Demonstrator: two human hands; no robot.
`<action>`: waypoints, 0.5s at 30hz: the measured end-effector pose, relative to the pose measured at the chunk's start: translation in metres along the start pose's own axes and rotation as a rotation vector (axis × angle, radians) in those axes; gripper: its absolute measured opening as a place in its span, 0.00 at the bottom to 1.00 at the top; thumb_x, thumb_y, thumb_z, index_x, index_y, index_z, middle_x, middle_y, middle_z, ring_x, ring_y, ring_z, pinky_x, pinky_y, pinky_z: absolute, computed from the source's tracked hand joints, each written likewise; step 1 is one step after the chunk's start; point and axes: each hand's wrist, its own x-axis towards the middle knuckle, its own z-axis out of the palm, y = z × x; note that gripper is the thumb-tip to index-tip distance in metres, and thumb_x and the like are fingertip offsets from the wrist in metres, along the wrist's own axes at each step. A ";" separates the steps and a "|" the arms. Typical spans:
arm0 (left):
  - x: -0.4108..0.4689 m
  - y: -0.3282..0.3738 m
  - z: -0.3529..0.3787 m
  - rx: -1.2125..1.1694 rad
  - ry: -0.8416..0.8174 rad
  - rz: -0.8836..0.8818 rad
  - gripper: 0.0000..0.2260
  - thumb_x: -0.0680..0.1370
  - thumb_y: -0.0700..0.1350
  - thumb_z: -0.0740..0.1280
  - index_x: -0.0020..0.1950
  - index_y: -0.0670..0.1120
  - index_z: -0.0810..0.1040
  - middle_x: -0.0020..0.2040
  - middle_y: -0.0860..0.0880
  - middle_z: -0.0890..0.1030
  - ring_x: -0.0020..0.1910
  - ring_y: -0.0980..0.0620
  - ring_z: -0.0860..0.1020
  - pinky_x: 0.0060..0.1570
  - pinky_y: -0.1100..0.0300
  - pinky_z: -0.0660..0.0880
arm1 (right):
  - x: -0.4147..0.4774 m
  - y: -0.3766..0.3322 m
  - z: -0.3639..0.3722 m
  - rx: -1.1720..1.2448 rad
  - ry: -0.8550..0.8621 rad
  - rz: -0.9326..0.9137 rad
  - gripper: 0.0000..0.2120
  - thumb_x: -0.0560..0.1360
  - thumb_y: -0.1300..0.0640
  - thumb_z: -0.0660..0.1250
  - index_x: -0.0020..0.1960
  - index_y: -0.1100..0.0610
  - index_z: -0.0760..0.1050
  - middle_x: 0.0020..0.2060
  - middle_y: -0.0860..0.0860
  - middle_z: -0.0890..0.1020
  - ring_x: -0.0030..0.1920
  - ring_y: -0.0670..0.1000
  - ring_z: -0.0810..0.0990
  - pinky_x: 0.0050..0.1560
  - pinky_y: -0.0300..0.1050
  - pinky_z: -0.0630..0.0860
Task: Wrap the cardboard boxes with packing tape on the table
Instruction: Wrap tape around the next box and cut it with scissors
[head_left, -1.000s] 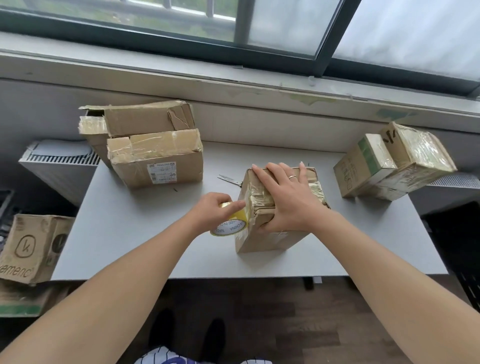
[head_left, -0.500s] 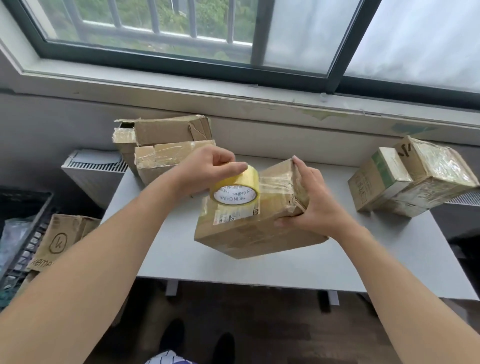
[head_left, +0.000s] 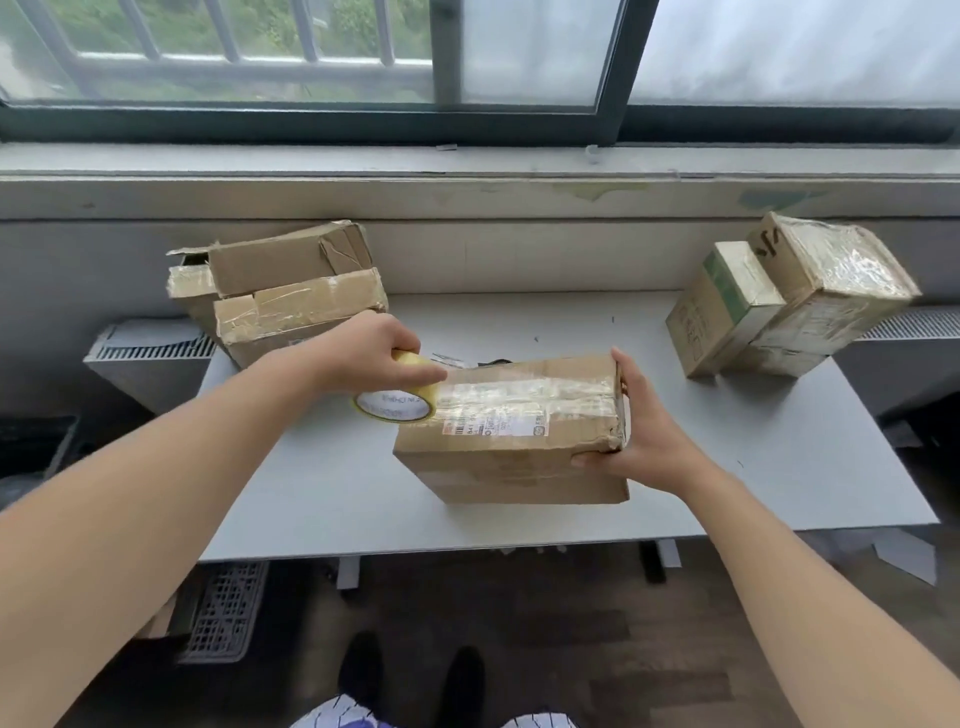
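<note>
Near the middle of the table (head_left: 311, 493), apparently resting flat with the long top face up: the cardboard box (head_left: 519, 457) now being wrapped. Grips the tape roll (head_left: 400, 405) from above with the left hand (head_left: 363, 353), fingers curled over the rim, roll pressed at the box's top left edge. Clasps the box's right end with the right hand (head_left: 649, 436), thumb on the near face, fingers laid up along the end. Looks mid-wrap, judging by the glossy strip along the top face from the right end to the roll.

Risks from here, as a judgement only:
- Could wrinkle the strip or fold it onto itself if pulled slack or off-line over the left edge.
- Could drag the box leftward across the smooth table if pulled harder than braced, with support at one end only.
- Could crush the already crumpled near right corner further under a tight squeeze.
- Could drop the roll off the left with a slip of the fingers on the rim.

Cannot judge the strip's adhesion along the top.

Far left: two battered boxes (head_left: 291, 296), stacked and partly taped. Far right: two wrapped boxes (head_left: 789, 296), leaning together. Well apart from the work, so little chance of a knock.
</note>
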 end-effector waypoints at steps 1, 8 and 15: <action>0.001 -0.004 0.000 0.041 -0.011 -0.013 0.30 0.71 0.70 0.68 0.34 0.42 0.76 0.31 0.43 0.71 0.30 0.50 0.68 0.33 0.53 0.66 | -0.004 0.008 0.000 0.007 0.003 0.021 0.66 0.61 0.50 0.86 0.79 0.33 0.41 0.73 0.41 0.62 0.71 0.41 0.64 0.71 0.45 0.65; 0.014 -0.016 0.021 0.072 -0.018 -0.056 0.30 0.72 0.68 0.70 0.32 0.42 0.71 0.30 0.46 0.69 0.31 0.49 0.68 0.34 0.53 0.64 | -0.014 0.034 0.008 0.005 -0.006 0.087 0.66 0.61 0.49 0.86 0.78 0.33 0.38 0.72 0.38 0.62 0.73 0.38 0.60 0.70 0.44 0.63; 0.035 -0.028 0.014 0.124 -0.115 0.010 0.35 0.67 0.76 0.64 0.43 0.43 0.82 0.40 0.42 0.81 0.40 0.44 0.78 0.44 0.43 0.77 | -0.011 0.049 0.018 0.008 0.000 0.103 0.65 0.62 0.51 0.86 0.78 0.37 0.39 0.73 0.41 0.64 0.75 0.40 0.61 0.72 0.46 0.66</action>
